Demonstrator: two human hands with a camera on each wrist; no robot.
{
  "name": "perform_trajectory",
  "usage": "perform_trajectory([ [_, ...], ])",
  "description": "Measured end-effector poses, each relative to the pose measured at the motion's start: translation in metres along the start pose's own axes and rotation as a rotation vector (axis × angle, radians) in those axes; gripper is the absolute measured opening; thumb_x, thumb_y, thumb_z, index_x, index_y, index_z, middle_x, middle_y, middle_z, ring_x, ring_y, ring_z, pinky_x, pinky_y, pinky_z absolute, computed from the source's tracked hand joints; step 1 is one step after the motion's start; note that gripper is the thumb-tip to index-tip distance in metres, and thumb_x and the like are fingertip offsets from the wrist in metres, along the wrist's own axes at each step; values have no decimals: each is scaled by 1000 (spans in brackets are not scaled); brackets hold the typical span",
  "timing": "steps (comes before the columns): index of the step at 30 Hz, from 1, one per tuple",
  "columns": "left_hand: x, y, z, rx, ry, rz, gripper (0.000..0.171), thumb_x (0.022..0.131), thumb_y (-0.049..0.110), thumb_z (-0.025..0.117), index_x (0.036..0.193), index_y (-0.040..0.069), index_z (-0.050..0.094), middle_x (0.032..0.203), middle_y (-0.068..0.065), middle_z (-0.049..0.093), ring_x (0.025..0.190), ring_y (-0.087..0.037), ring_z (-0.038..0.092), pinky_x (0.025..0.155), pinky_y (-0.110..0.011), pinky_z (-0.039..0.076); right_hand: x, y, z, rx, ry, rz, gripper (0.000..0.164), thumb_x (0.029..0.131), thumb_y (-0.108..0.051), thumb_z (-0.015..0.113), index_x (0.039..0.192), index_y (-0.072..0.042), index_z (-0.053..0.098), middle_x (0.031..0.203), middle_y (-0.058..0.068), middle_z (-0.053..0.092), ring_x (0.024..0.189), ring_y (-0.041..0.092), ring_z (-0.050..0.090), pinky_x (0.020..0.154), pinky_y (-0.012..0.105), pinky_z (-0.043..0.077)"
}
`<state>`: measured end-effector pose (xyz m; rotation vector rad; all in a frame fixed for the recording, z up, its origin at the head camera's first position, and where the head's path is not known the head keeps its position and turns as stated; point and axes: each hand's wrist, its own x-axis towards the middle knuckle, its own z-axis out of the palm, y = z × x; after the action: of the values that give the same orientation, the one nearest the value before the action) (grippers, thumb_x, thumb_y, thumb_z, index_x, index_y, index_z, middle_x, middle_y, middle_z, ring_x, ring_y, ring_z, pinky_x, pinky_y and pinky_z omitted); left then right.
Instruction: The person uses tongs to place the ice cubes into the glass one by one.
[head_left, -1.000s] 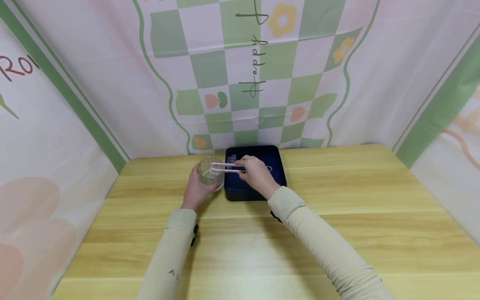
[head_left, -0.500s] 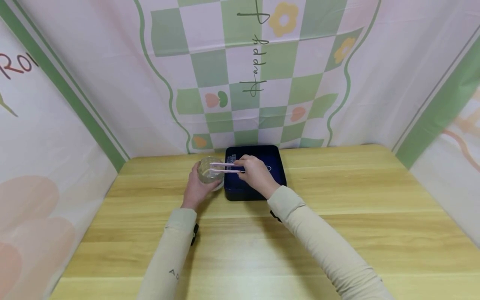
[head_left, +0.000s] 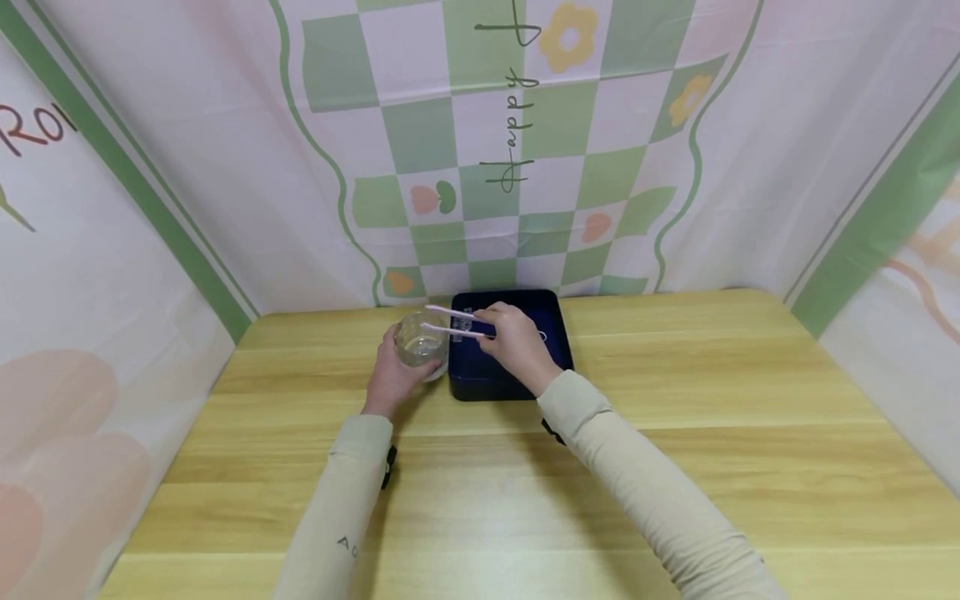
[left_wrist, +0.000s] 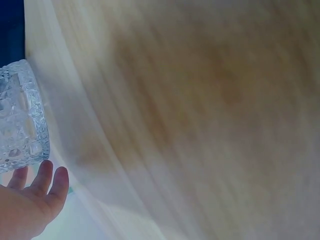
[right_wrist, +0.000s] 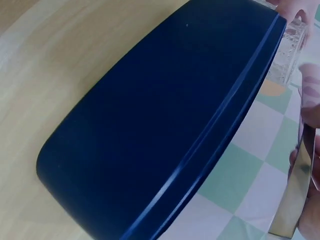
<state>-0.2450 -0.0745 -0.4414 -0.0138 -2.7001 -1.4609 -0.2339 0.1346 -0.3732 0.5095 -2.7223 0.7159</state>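
A cloth backdrop (head_left: 487,133) in green and white checks hangs behind a pale wood-grain table (head_left: 675,483), and from where I stand the work is all near the far edge. The person's left hand (head_left: 393,375) grips a clear, patterned glass tumbler (head_left: 422,346), just left of a dark blue, squarish, round-cornered tray (head_left: 487,390). The right hand (head_left: 517,342) pinches slim pink-tipped tongs (head_left: 453,330), their two tips spread apart over the tumbler; I see nothing between them (though anything clear would be easy to miss). What look like small clear pieces (head_left: 461,323) lie at the tray's left side, beneath the tongs. I'd judge the step in hand to be tong work between tray and tumbler, at the tumbler end. The next move seems to call for bringing the spread tips over those pieces, with the tumbler held steady.
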Motion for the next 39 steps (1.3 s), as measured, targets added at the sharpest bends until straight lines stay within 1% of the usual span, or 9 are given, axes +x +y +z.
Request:
perform_trajectory([
  [4,1,0,0,7,5,5,97,72,26,82,148,6,25,145,-20,39,135,-36,40,114,-53,33,1,7,0,-28,64,56,36,83,-10,72,118,-4,67,113,14,67,100,28,64,85,38,56],
  [7,2,-1,0,9,2,10,97,72,25,82,147,5,24,145,-21,39,135,-36,40,114,-53,33,0,14,1,-68,86,98,35,83,-9,72,117,-3,67,111,15,67,99,30,64,85,39,56],
  [10,3,-1,1,8,-4,4,97,72,25,82,148,5,23,145,-20,39,135,-36,40,114,-53,33,-2,20,2,-95,49,138,36,83,-8,71,117,-1,66,112,17,66,100,32,63,86,41,56],
  [13,3,-1,0,10,-11,-4,98,72,25,82,148,6,23,146,-20,38,135,-36,40,114,-54,33,-4,26,5,-108,-25,176,36,84,-8,69,119,0,65,114,18,65,104,34,62,88,42,55],
  [16,2,-1,0,13,-14,-5,98,72,26,82,148,6,23,146,-20,38,135,-37,40,113,-54,34,-7,30,7,-115,-84,195,36,84,-7,68,119,0,65,116,18,65,107,35,61,90,43,54],
  [20,2,1,0,9,-13,-4,97,72,26,81,148,6,23,145,-21,39,134,-37,41,113,-54,34,-7,32,11,-134,-116,181,33,84,-5,67,117,0,66,116,18,65,107,35,61,89,42,55],
  [27,2,-1,0,3,2,10,96,73,24,81,147,5,24,145,-21,39,135,-37,40,113,-54,33,-4,32,20,-166,-120,130,32,83,-3,68,114,1,68,111,19,67,102,35,62,89,41,54],
  [31,2,-2,1,-4,1,13,97,72,25,82,148,6,24,145,-20,39,135,-36,40,113,-54,33,-3,31,23,-162,-129,144,32,83,-3,69,115,1,67,111,19,66,101,35,62,89,41,54],
  [39,2,-3,2,-11,4,14,97,72,24,82,147,4,24,146,-21,38,135,-37,40,114,-53,32,1,29,25,-171,-137,128,33,83,-3,69,116,1,67,112,19,66,100,35,62,89,41,54],
])
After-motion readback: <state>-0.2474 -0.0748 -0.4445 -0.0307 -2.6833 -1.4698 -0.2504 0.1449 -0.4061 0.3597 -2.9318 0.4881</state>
